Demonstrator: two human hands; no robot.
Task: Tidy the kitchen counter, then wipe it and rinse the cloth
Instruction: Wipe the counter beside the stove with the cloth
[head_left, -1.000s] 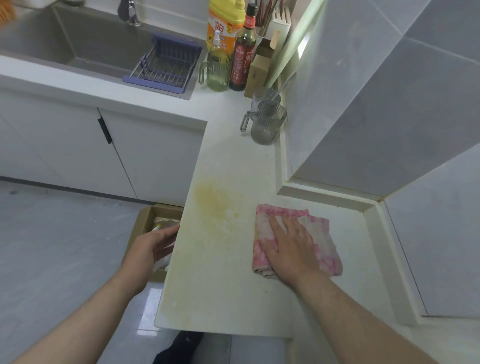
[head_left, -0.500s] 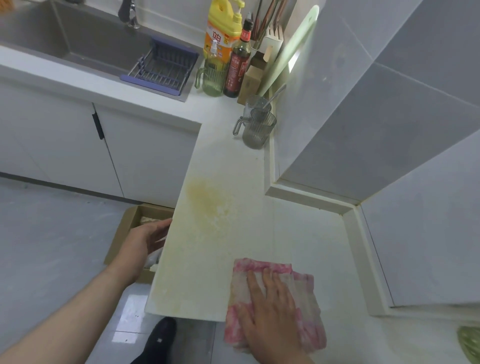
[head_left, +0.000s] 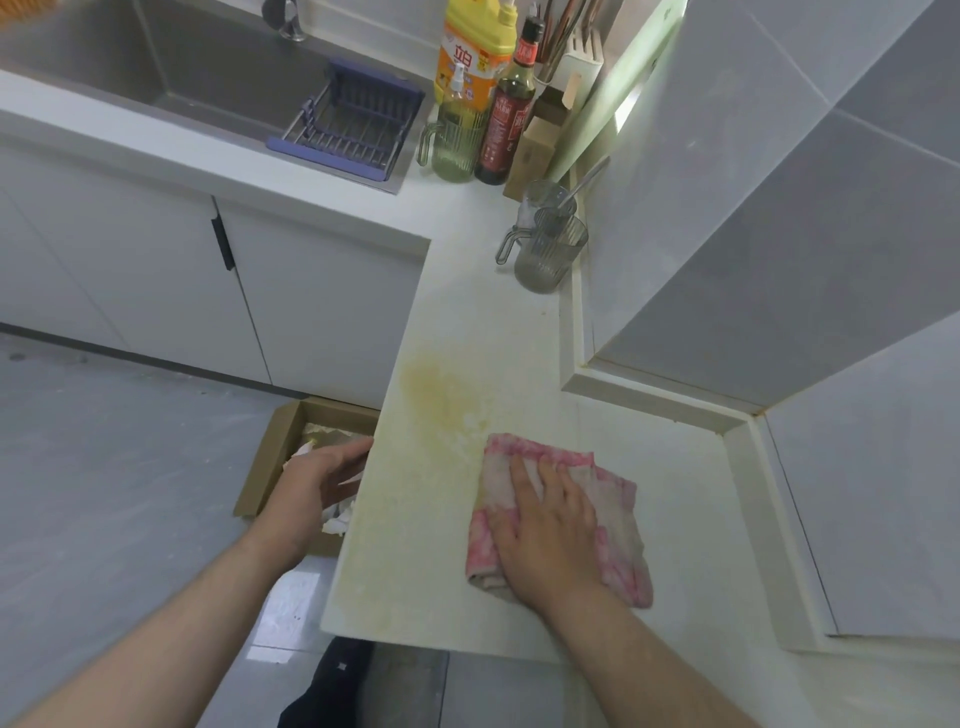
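- Head view: right hand (head_left: 550, 540) laid flat, fingers straight, pressing on the pink-and-white cloth (head_left: 618, 506).
- Cloth: folded, lying on the counter (head_left: 685, 525), near end, right of centre.
- Yellow stain (head_left: 441, 397): on the counter, just far-left of the cloth.
- Left hand (head_left: 311, 488): cupped at the counter's left edge, above a cardboard box (head_left: 265, 457); white scraps (head_left: 337, 521) under it, cannot tell whether gripped.
- Ribbed mug (head_left: 550, 254): far, beside the wall.

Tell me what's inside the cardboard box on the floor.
Pale crumpled scraps show inside the cardboard box; the left hand and the counter edge cover the rest.
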